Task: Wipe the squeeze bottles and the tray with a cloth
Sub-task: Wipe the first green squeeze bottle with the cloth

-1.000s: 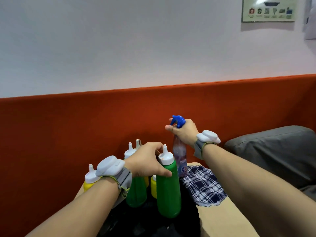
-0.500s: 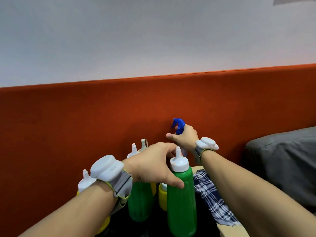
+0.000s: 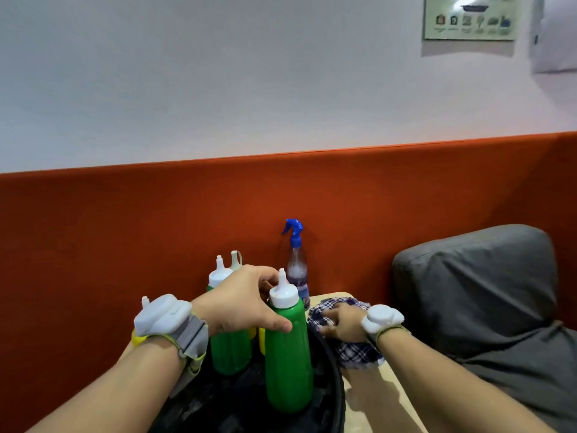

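Note:
A tall green squeeze bottle (image 3: 288, 364) with a white cap stands on the black tray (image 3: 335, 398). My left hand (image 3: 243, 303) grips its upper part just below the cap. A second green bottle (image 3: 229, 350) stands behind it, with yellow bottles (image 3: 261, 339) partly hidden between and to the left. To the right of the tray, my right hand (image 3: 342, 323) rests on the blue-and-white checked cloth (image 3: 356, 351), fingers closing on it. The tray's left side is hidden by my arm.
A clear spray bottle (image 3: 296, 270) with a blue trigger stands free at the back against the orange padded backrest (image 3: 156, 232). A grey cushion (image 3: 487, 301) lies to the right. The beige table (image 3: 384, 401) shows beside the tray.
My right hand has let go of the spray bottle, which now stands at the back, and dropped onto the checked cloth. My left hand stays on the green bottle.

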A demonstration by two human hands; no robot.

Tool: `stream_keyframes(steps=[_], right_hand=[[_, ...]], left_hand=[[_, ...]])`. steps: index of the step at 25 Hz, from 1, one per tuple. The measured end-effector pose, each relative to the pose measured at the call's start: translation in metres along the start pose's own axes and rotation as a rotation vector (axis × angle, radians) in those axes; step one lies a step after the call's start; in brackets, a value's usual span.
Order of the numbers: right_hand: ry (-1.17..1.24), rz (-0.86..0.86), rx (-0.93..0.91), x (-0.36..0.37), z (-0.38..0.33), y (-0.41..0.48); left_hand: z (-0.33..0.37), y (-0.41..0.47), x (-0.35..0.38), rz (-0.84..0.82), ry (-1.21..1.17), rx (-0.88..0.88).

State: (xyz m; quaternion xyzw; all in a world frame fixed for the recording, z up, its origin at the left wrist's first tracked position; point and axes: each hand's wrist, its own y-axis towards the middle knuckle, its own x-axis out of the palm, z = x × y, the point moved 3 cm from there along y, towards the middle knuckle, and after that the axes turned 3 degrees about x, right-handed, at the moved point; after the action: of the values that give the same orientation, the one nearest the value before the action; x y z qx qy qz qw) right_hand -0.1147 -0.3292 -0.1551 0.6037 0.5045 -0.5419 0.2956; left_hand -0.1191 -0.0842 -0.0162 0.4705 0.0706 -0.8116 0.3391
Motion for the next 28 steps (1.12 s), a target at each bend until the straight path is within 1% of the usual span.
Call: stream_keyframes(steps=[2,6,7,10,12,15,17,19,21,24,26,28], right_hand=[[-0.114,-0.005,0.008,0.021,0.005,-0.002],[-0.162,0.24,-0.027,0.031,0.005,-0.019],[-0.155,0.241,-0.021,0.031,0.007,-0.022],[-0.103,0.142,-0.023,0.029,0.011,-0.035],[0.011,0.169,-0.077,0.022,0.012,-0.053],[0.346,0.309,-0.092,-0.005,0.004,-0.094],[0.52,0.434,-0.177,-0.032,-0.017,-0.122],[0.628,0.468,-0.297,-0.054,-0.05,-0.149],[0.599,0.472,-0.392,-0.064,-0.087,-0.17],[0.424,0.446,-0.458,-0.065,-0.122,-0.183],[0.343,0.425,-0.47,-0.063,-0.132,-0.186],[0.223,0.463,-0.457,-0.058,-0.133,-0.189]], left_hand=[[0.005,-0.002,0.004,0.018,0.018,0.0],[0.008,-0.003,0.008,0.042,0.014,-0.006],[0.007,-0.004,0.008,0.042,0.001,-0.009],[0.006,-0.011,0.003,0.041,-0.008,-0.023],[0.005,-0.021,-0.004,0.04,0.013,-0.035],[-0.002,-0.042,-0.013,0.058,0.043,-0.054],[-0.01,-0.055,-0.015,0.106,0.012,-0.079],[-0.014,-0.065,-0.01,0.134,-0.065,-0.09],[-0.016,-0.072,-0.002,0.145,-0.151,-0.091],[-0.021,-0.074,0.005,0.2,-0.21,-0.123],[-0.022,-0.071,0.004,0.214,-0.209,-0.139],[-0.023,-0.067,0.003,0.212,-0.197,-0.14]])
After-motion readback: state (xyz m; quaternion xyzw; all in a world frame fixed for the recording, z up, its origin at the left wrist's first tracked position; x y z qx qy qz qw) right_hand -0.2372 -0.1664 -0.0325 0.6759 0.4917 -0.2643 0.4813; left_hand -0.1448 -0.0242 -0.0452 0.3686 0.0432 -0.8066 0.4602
